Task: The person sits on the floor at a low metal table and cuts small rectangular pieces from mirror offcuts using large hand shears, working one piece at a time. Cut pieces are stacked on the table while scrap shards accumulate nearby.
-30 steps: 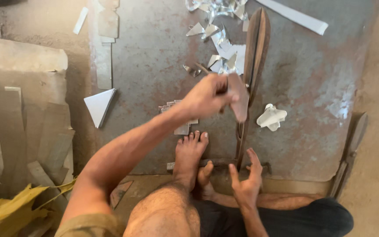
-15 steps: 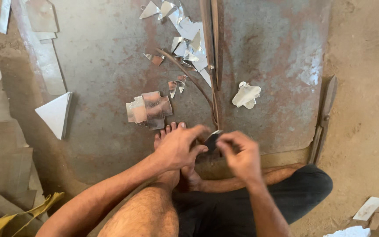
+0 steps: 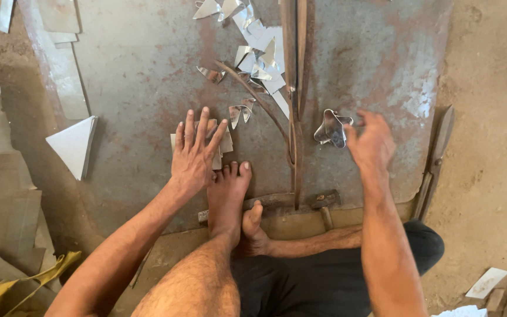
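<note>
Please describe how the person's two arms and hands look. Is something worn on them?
Both arms are bare up to the frame edge: no sleeves, gloves, watch, bracelet or rings show. The left hand and the right hand are uncovered, and hair shows on the forearms. The feet are bare too, and dark shorts cover the lap.

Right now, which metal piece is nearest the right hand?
The star-shaped bent metal piece, just left of the right hand; the other offcuts lie farther up the sheet.

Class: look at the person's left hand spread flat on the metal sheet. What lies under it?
Under the left hand sits a small stack of pale cut pieces on the rusty metal sheet; only its edges show, the rest is covered.
</note>
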Motion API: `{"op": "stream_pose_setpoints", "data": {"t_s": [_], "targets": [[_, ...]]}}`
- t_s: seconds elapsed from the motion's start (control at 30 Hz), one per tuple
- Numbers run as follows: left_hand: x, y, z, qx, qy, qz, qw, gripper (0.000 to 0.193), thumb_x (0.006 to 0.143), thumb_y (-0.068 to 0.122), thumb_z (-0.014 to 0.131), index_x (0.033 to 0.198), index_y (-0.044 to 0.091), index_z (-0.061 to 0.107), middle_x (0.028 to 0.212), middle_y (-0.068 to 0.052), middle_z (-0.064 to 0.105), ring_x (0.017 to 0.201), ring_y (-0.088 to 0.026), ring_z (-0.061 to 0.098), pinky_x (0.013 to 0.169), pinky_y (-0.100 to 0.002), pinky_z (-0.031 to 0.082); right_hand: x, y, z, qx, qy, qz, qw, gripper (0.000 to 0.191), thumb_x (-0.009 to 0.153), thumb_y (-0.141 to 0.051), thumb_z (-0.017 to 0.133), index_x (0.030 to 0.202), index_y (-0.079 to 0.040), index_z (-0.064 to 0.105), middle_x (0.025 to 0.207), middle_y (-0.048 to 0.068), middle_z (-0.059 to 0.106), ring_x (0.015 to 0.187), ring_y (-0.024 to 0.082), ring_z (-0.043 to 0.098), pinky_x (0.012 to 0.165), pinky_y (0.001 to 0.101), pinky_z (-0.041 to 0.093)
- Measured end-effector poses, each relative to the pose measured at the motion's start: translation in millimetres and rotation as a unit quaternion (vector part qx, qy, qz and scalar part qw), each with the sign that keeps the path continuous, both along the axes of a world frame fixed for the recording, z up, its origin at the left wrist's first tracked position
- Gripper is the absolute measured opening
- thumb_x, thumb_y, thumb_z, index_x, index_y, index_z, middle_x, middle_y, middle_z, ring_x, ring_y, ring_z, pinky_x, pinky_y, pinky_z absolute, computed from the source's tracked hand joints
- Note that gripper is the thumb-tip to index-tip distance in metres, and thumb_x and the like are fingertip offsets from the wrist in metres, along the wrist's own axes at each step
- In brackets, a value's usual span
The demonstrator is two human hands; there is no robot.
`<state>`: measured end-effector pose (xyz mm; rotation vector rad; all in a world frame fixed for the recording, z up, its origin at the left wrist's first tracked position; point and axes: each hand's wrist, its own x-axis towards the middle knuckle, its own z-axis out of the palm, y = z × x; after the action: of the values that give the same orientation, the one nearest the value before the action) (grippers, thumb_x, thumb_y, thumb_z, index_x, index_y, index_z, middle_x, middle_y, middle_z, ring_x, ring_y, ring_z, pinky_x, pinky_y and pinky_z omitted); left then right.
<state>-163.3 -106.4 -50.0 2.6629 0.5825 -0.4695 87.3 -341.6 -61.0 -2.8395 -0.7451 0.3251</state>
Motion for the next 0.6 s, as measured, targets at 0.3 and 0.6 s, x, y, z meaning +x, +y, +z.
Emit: {"op": "stream_pose_setpoints", "data": {"t_s": [0.3, 0.6], "targets": [[-8.5, 4.7, -13.7, 0.0, -0.021, -0.029, 0.999, 0.128, 0.051, 0.018, 0.091, 0.16, 0.021, 0.024, 0.155, -0.017, 0.031, 0.145, -0.041, 0.027, 0.12, -0.061, 0.022, -67.7, -99.9, -10.5, 0.294, 0.087, -0.182, 0.934, 0.018, 0.101, -0.004, 0.073, 0.119, -0.002, 0.072, 0.102, 0.007, 0.072, 0.085, 0.012, 0.067, 0.078, 0.0254, 0.056], [-25.6, -12.8, 9.2, -0.33, -0.116, 0.157, 0.924, 0.125, 0.061, 0.036, 0.097, 0.158, 0.006, 0.023, 0.148, -0.031, 0.036, 0.139, -0.046, 0.035, 0.114, -0.058, 0.031, -165.7, -31.7, 54.3, 0.29, 0.156, 0.02, 0.944, 0.023, 0.091, -0.004, 0.077, 0.114, -0.007, 0.073, 0.1, 0.006, 0.074, 0.083, 0.015, 0.07, 0.068, 0.0257, 0.053]]}}
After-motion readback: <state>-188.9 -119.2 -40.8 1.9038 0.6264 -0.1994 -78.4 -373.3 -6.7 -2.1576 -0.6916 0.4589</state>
